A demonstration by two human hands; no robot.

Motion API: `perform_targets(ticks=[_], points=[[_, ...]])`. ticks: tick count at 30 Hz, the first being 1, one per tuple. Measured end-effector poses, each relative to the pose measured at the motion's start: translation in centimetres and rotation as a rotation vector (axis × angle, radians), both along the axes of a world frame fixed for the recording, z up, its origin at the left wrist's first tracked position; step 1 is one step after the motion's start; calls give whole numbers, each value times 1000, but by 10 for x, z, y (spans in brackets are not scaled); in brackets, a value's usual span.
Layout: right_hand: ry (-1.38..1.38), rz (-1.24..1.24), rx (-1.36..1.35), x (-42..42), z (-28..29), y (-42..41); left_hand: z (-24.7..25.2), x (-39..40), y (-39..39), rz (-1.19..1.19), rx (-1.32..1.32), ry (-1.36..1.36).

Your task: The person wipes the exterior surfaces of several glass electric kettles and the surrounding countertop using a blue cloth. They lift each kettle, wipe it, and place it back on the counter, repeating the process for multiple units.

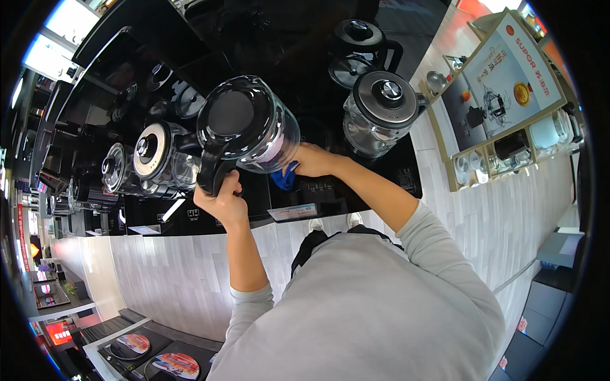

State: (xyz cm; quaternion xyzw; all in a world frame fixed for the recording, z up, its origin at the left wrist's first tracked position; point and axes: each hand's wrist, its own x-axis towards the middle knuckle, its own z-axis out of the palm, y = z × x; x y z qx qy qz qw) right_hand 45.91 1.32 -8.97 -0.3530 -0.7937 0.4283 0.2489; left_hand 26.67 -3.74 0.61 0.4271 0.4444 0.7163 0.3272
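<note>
My left hand [223,202] grips the black handle of a clear glass electric kettle [281,126] with a dark top. The kettle is tilted, and a pinkish patch shows through its glass. Just right of it, my right hand [312,161] has a blue cloth [284,178] bunched in its fingers, low over the glossy black countertop [343,190]. Part of that hand is hidden behind the kettle, so I cannot tell whether it touches the surface. Farther right stands another glass kettle [381,109] with a steel-rimmed lid and round knob.
Left of the held kettle stand a glass kettle with a pale lid [155,147] and another glass pot [116,166]. A sign card [293,212] with writing sits at the counter's front edge. To the right is a display stand [505,81] with glassware on its shelves.
</note>
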Motion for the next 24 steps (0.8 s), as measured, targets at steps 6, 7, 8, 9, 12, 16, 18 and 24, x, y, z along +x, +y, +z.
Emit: perform_targets(ticks=[6, 7, 8, 9, 12, 16, 18, 24], points=[[-14, 48, 14, 57, -1, -27, -25, 12, 15, -84, -68, 4], [-17, 48, 31, 68, -2, -36, -34, 11, 19, -117, -76, 11], [-19, 49, 47, 78, -1, -45, -46, 8, 23, -184, -58, -7], [-28, 38, 3, 87, 2, -55, -50, 10, 26, -209, -61, -22], [-28, 3, -107, 114, 10, -84, -63, 13, 35, -260, -94, -11], [-10, -76, -249, 146, 20, -121, -74, 15, 44, -318, -101, -15], [-16, -134, -341, 160, 29, -138, -74, 17, 47, -340, -100, -14], [-109, -370, -550, 213, 42, -185, -75, 17, 53, -383, -117, 32]])
